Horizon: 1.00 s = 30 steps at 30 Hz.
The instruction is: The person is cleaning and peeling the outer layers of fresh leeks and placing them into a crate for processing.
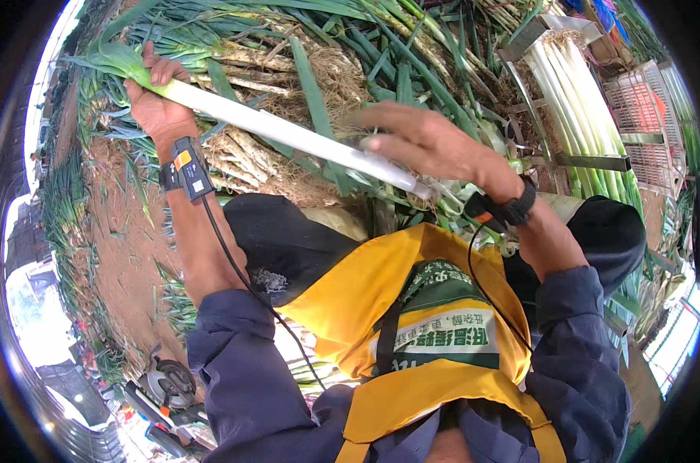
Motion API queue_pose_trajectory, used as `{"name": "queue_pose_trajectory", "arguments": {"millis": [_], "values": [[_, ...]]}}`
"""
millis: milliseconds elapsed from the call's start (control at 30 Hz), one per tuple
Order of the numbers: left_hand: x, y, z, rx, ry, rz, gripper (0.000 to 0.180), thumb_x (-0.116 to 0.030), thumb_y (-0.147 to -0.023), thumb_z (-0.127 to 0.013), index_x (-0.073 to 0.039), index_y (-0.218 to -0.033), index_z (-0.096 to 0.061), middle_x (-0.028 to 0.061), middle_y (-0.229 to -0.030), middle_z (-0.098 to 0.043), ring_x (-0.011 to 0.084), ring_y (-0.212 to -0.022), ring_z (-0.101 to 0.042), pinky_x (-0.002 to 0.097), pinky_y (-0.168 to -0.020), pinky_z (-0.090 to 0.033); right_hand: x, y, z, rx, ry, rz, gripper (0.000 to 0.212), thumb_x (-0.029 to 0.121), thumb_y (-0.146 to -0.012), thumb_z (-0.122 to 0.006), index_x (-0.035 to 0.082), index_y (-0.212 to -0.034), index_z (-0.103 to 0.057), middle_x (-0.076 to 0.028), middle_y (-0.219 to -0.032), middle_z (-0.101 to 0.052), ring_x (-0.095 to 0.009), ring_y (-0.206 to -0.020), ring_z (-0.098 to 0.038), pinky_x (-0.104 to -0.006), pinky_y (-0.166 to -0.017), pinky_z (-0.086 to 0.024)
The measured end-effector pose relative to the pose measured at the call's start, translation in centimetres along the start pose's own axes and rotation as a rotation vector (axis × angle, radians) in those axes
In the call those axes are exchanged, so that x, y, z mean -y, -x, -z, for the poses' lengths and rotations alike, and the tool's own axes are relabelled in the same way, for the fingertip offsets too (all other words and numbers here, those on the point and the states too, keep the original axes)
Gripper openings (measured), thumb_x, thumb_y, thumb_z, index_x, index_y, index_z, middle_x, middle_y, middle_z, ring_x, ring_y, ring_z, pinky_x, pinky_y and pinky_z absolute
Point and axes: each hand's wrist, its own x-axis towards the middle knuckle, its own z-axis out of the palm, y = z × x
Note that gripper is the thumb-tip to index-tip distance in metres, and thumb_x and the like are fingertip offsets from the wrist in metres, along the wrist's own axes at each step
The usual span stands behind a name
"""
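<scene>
My left hand (163,100) is closed round a long leek (265,127) where its white stalk turns to green leaves. The stalk slants down to the right across the front of me, its root end near my knees. Just above that lower end hovers my right hand (435,147), its fingers stretched out and blurred by motion. No thing shows between those fingers; whether they brush the stalk I cannot tell. Beneath the stalk lie unpeeled leeks (246,158) with soil-coloured skins and stringy roots.
At the right, a bundle of clean white leeks (572,100) rests in a metal frame (593,161). Beyond it stands a pale plastic crate (644,104). More leeks pile up at the far side. Bare soil (130,208) lies to the left, with a wheeled item (168,383) at lower left.
</scene>
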Motion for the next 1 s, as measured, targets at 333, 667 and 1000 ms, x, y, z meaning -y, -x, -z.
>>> {"name": "queue_pose_trajectory", "arguments": {"millis": [333,667,1000], "values": [[-2.2,0.7,2.1,-0.042,-0.052,-0.070,0.075,-0.055,-0.106,-0.024,0.012,-0.136,-0.040,0.0094,-0.085,-0.051,0.0174,-0.064,-0.045,0.0314,-0.058,-0.041,-7.4,11.9,4.3,0.303,0.375,-0.349,0.027,0.029,-0.095,-0.063,0.004,-0.091,-0.071,-0.017,-0.073,-0.063,-0.035,-0.067,-0.062,-0.0447,-0.062,-0.048],[-3.3,1.6,3.0,-0.105,-0.023,-0.068,0.073,-0.058,-0.105,-0.019,0.008,-0.116,-0.048,0.0074,-0.080,-0.047,0.0189,-0.064,-0.044,0.0324,-0.061,-0.043,0.3,5.6,6.2,0.280,0.155,-0.583,0.082,0.010,-0.079,-0.076,0.015,-0.152,-0.038,-0.015,-0.135,-0.057,-0.029,-0.094,-0.067,-0.0399,-0.082,-0.053],[-3.3,0.2,6.1,-0.876,-0.078,-0.215,0.046,-0.040,-0.107,-0.030,0.004,-0.108,-0.043,0.0112,-0.085,-0.047,0.0207,-0.067,-0.045,0.0382,-0.060,-0.047,-0.8,4.0,3.4,-0.186,-0.691,-0.506,0.054,0.022,-0.092,-0.074,0.003,-0.137,-0.053,-0.003,-0.102,-0.065,-0.009,-0.071,-0.062,-0.0267,-0.064,-0.051]]}}
